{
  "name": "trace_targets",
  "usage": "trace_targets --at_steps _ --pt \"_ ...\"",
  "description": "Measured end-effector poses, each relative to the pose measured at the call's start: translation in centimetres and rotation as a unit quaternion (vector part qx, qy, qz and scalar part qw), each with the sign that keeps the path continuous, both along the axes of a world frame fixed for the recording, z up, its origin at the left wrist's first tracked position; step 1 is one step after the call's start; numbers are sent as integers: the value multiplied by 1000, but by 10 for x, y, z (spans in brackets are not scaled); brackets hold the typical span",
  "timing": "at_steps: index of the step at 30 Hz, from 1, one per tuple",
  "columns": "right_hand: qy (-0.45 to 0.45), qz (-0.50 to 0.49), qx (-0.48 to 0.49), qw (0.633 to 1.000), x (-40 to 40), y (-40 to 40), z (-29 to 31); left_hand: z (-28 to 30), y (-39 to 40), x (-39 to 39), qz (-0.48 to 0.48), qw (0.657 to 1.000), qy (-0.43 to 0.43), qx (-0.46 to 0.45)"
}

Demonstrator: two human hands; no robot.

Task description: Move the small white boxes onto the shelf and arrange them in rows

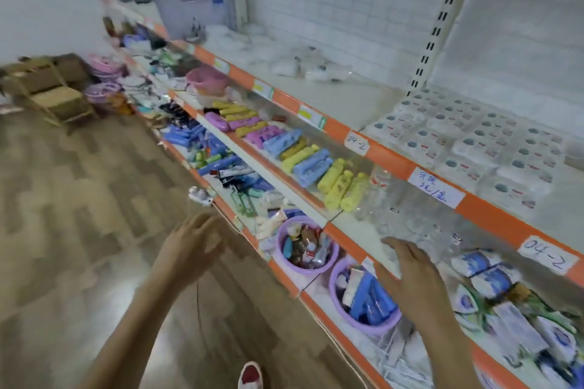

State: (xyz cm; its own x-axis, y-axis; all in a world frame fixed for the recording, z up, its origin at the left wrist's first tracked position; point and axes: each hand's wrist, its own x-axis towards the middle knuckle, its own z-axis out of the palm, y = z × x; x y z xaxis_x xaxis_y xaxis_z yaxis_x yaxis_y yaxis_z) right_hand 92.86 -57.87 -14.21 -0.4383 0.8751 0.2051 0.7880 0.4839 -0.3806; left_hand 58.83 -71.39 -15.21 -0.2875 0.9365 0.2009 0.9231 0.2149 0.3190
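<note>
On the upper shelf (363,104), at its right end, the white boxes (474,142) lay packed in rows, blurred but seemingly light, stiff card, probably best pinched across the short sides, several at a time. Both hands were bare and held nothing: left hand (192,243) over the floor (79,199), fingers (202,224) spread wide; right hand (414,275) lower, over the bottom shelves, fingers (398,246) straight and loosely apart. The boxes sat well apart from either hand, up and to the right.

Small white boxes (474,148) with teal and red marks: packed flat in close rows on upper shelf (363,101), right of slotted upright (436,28), behind orange edge strip (395,158).
</note>
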Motion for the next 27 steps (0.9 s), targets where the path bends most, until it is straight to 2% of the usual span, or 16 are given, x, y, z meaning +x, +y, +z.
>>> trace_targets --at_steps 5,10,17,20,27 --pt "14 95 -22 995 -81 7 6 -6 -47 -36 88 996 -6 18" --pt "9 137 -34 990 -157 33 9 -17 -44 -85 132 991 -19 29" --pt "18 144 -1 989 -273 93 30 0 28 -198 143 989 -33 24" --pt "38 119 9 992 -320 121 49 16 65 -249 106 993 -16 55" --pt "32 102 54 993 -402 189 73 44 159 -344 55 996 13 63"
